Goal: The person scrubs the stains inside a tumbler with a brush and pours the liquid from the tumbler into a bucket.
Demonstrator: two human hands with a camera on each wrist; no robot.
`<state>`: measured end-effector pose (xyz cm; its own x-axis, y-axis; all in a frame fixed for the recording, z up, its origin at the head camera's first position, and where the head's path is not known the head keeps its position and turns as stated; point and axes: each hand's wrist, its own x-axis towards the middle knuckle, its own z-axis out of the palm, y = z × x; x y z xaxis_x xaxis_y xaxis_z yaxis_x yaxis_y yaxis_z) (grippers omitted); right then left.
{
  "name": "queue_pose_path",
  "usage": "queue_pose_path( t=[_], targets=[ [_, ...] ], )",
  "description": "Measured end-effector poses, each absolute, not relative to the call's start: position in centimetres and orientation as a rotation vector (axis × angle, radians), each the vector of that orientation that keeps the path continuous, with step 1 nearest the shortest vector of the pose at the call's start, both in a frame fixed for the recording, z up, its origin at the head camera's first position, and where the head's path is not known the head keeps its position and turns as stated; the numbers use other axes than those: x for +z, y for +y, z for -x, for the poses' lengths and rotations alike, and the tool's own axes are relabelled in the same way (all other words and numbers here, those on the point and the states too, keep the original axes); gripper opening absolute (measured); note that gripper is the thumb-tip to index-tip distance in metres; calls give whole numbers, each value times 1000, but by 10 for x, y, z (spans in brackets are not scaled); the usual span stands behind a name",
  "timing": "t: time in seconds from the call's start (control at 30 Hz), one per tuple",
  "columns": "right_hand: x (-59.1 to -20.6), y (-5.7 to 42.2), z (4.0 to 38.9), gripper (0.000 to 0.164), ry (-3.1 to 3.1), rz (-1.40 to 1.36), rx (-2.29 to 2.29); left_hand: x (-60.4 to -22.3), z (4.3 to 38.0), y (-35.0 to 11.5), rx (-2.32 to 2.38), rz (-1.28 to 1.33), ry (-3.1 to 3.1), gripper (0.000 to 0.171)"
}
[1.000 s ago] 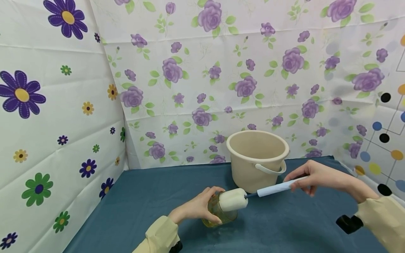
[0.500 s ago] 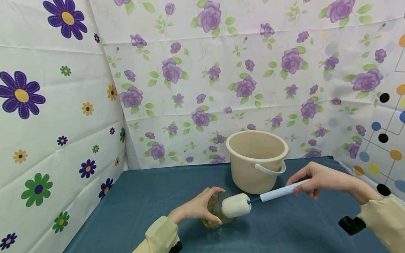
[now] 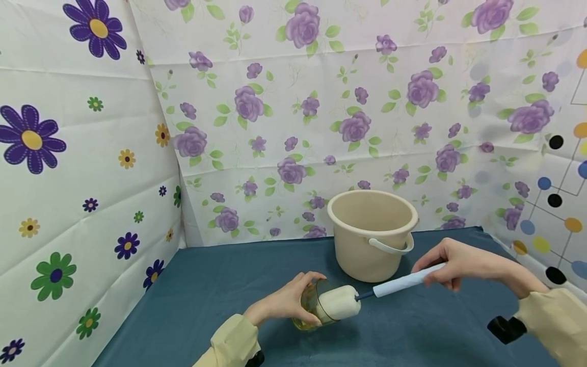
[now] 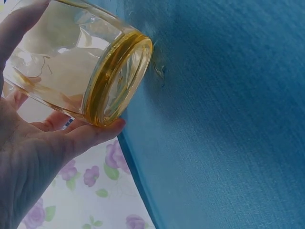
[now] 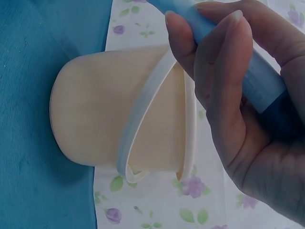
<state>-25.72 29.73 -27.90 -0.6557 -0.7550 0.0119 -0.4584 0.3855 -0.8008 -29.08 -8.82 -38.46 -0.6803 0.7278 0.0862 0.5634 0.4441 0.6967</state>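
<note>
Left hand (image 3: 286, 300): near 6 o'clock of the head view, wrist toward 7; fingers curved round the glass (image 3: 312, 296), thumb on its near side.
Right hand (image 3: 454, 262): near 4 o'clock; thumb and fingers pinch the pale blue handle (image 3: 405, 282) of the sponge brush (image 3: 366, 294) close to its outer end, forearm sloping down toward 4.
Glass: amber-tinted, tilted, mouth toward 2 o'clock, base toward 8; it lies at 7 to 8 o'clock from the bucket (image 3: 367, 255).
Sponge head (image 3: 340, 303): white, partly inside the glass, its rear end projecting from the mouth; the handle runs away between 2 and 3 o'clock.
Left wrist view only: the thick amber base ring (image 4: 102, 78), with a finger along its edge; contact between base and counter (image 3: 220, 300) cannot be told.
Right wrist view only: the dark blue end cap (image 5: 282, 117) of the handle, resting within the folded hand.
Bucket: beige, upright at 1 o'clock from the glass, just beyond the brush; its pale bail (image 3: 391, 248) hangs on the near side, toward the right hand.
Obstructions: the left hand covers part of the glass.
Surroundings: blue-green cloth on the counter; a rose-patterned sheet (image 3: 275, 81) at 12 o'clock, a daisy-patterned sheet (image 3: 69, 193) at 9, a dotted sheet (image 3: 561, 168) at 3.
</note>
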Motion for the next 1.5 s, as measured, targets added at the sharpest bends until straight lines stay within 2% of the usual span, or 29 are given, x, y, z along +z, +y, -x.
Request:
queue_pose_path(
  t=[1.5],
  targets=[
    [-280, 279, 268, 21, 2385, 1074, -1181, -384, 291, -88, 1082, -1102, 2462, 76]
  ],
)
